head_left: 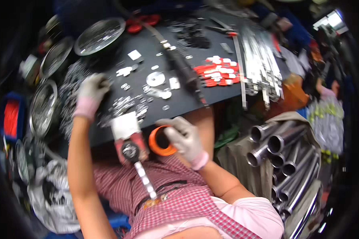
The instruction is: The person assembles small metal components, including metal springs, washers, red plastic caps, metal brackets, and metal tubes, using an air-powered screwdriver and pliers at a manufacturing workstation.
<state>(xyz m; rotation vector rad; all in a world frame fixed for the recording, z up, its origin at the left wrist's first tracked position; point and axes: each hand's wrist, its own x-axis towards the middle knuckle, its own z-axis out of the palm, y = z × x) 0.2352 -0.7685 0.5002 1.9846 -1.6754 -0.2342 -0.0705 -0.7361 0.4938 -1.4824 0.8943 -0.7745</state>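
Note:
My left hand (92,93), in a pale glove, is at the left of the dark work table (147,44), beside a heap of small dark metal pieces (73,79). Its fingers are curled; what they hold, if anything, is blurred. At the table's near edge my gloved right hand (183,139) grips an orange ring-shaped piece (166,151) with a dark inside. Left of that ring stands a red block (123,149) with a white flat piece (125,124) on top. A black round part (130,150) and a silver bar (145,179) extend from the block toward my apron.
Small clear pieces (123,104) lie scattered mid-table. A dark corded hand tool (183,69) lies across it. To the right are red-and-white parts (219,72) and long metal strips (261,63). Round metal trays (99,36) stand left; steel tubes (281,143) are stacked at my right.

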